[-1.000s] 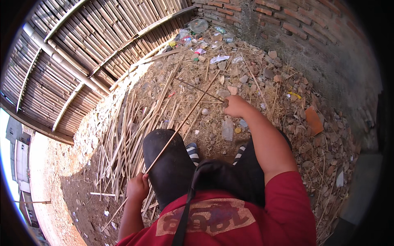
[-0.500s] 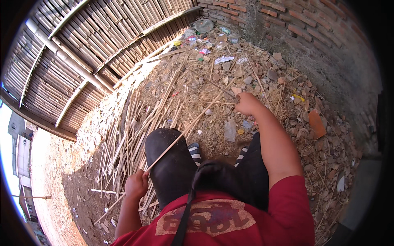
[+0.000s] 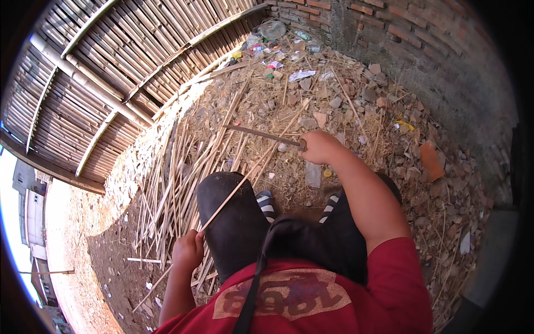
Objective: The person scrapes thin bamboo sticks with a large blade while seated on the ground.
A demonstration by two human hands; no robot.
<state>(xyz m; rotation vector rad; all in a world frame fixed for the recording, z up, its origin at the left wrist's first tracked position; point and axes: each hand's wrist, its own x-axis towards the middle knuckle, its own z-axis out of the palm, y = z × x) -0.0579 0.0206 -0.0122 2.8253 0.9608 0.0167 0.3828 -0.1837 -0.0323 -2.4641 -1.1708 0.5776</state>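
Note:
My left hand [image 3: 188, 249], low and left beside my knee, is closed around a long thin bamboo strip [image 3: 231, 196]. The strip crosses my left thigh and slants away to the upper right; its other end sticks out behind the hand. Farther forward, right of the middle, my right hand [image 3: 321, 147] grips a long, narrow, dark-bladed knife [image 3: 256, 132]. The blade lies pointing left above the far part of the strip; whether it touches the strip I cannot tell. The knife's handle is mostly hidden in my fist.
A heap of bamboo strips [image 3: 172, 189] lies left of my knees. Stones, dry grass and litter cover the ground ahead, with a clear plastic piece [image 3: 312, 175] near my feet. A bamboo fence [image 3: 133, 55] stands at the left, a brick wall [image 3: 411, 67] at the right.
My right hand has moved left and slightly nearer, and the knife has swung from pointing up-left to nearly level leftward. My left hand keeps its hold on the strip, almost unmoved.

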